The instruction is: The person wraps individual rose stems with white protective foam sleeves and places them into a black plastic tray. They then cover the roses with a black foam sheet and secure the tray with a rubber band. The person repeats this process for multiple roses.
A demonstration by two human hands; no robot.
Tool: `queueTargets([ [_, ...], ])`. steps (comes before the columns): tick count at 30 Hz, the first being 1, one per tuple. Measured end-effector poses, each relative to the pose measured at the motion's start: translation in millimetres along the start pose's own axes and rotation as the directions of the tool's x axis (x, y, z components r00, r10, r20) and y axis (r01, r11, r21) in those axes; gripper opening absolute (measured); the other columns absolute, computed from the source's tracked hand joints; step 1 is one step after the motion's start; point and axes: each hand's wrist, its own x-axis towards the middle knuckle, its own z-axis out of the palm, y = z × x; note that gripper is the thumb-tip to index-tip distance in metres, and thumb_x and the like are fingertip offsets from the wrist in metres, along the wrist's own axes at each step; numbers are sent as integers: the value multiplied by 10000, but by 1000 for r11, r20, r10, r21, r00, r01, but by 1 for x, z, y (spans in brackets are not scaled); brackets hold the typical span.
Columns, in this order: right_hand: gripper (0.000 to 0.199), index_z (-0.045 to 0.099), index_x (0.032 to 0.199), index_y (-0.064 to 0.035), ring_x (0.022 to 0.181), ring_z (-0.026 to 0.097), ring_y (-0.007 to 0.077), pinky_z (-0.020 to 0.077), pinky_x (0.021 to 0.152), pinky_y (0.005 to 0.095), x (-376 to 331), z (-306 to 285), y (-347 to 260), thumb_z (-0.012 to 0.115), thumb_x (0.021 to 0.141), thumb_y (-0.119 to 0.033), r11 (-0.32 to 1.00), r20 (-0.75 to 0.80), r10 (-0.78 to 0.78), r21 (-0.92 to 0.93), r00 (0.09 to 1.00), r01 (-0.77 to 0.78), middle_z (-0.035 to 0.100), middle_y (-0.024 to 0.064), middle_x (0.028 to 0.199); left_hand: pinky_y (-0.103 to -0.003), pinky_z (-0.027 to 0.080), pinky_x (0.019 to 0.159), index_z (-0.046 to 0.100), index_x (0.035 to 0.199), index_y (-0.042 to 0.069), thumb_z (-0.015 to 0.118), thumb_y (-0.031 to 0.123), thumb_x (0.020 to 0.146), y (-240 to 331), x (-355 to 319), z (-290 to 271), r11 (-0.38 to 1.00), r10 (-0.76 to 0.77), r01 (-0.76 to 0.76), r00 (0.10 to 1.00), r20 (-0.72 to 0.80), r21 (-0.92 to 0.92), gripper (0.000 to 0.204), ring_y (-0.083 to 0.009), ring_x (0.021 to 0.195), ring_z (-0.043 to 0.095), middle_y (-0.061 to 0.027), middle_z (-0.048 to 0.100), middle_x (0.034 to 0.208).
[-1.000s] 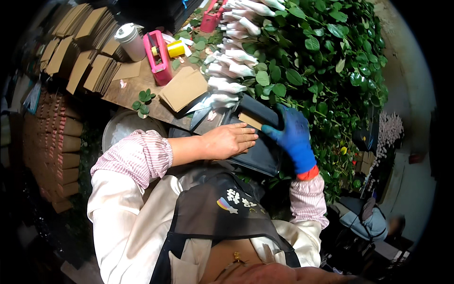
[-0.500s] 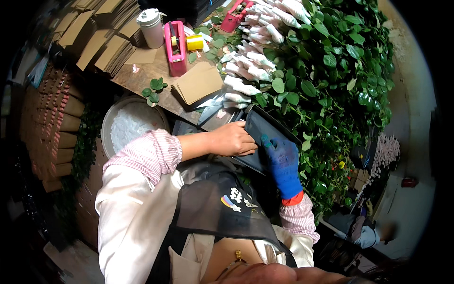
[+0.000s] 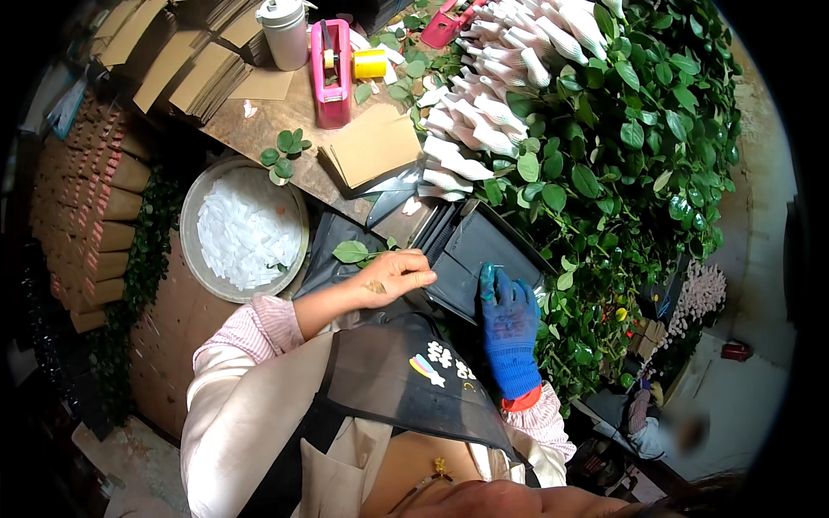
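Note:
My bare left hand (image 3: pixel 393 274) is just left of a dark grey tray (image 3: pixel 466 250), thumb apart from the fingers and nothing visible in it. A small green leaf sprig (image 3: pixel 352 251) lies beside its wrist, on dark sheeting. My right hand (image 3: pixel 511 319), in a blue glove with darker fingertips, rests on the tray's right part with its fingers stretched out. At its thumb tip is a thin pale sliver, too small to make out. To the right of the tray stand many leafy green stems (image 3: pixel 596 186), several of their heads wrapped in white foam net sleeves (image 3: pixel 492 112).
On the wooden table (image 3: pixel 229 129) stand a pink tape dispenser (image 3: pixel 332 104), a yellow tape roll (image 3: pixel 370 64), brown cardboard sheets (image 3: pixel 371 147), scissors (image 3: pixel 393 198) and a white lidded cup (image 3: pixel 283 34). A round tub (image 3: pixel 192 246) holds white strips. Another person (image 3: pixel 643 423) is at the lower right.
My left hand has moved left, off the tray's edge, and its thumb now stands apart. My right hand has shifted slightly down on the tray. The view has shifted a little, showing more of the tub.

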Motion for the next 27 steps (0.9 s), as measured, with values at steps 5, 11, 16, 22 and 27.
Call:
queueTargets([
  [5, 618, 510, 1441, -147, 1123, 598, 299, 477, 1042, 435, 0, -1, 2, 579, 843, -12, 1000, -2, -6, 14, 1000, 6, 579, 90, 1322, -397, 460, 891, 617, 1092, 17, 720, 277, 910, -14, 26, -31, 669, 237, 99, 911, -337, 737, 333, -288, 1062, 557, -133, 569, 1118],
  [11, 651, 486, 1466, -163, 1131, 597, 292, 468, 1062, 431, 0, -3, 5, 573, 840, -8, 1000, 18, -22, 2, 1000, 22, 575, 91, 1326, -465, 466, 945, 467, 1449, -4, 753, 207, 788, -62, 47, -52, 257, 74, 256, 956, -283, 932, 751, -383, 1112, 548, -222, 549, 1192],
  [16, 650, 487, 1464, -157, 1124, 594, 299, 465, 1065, 435, -3, 1, 5, 567, 838, -3, 1000, 2, -9, 11, 1000, 9, 575, 93, 1324, -437, 470, 1006, 462, 1415, -57, 688, 171, 790, -29, 16, -54, 702, -187, 334, 939, -290, 628, 703, -423, 1191, 561, -267, 570, 1252],
  [22, 631, 506, 1448, -154, 1108, 590, 294, 473, 1045, 442, -1, 0, 4, 575, 835, -19, 999, -37, -15, 29, 999, 16, 572, 90, 1316, -361, 434, 1040, 412, 1454, 17, 587, 31, 751, 40, -4, -44, 927, -292, 287, 956, -14, 240, 725, -348, 1184, 578, -234, 581, 1254],
  [27, 609, 518, 1437, -154, 1108, 590, 294, 472, 1043, 444, -5, 3, 4, 570, 842, -34, 999, -69, -15, 35, 997, 17, 569, 94, 1310, -380, 438, 1039, 427, 1433, 76, 534, -4, 719, 64, 5, -56, 907, -305, 249, 944, 125, 340, 727, -373, 1206, 579, -208, 599, 1256],
])
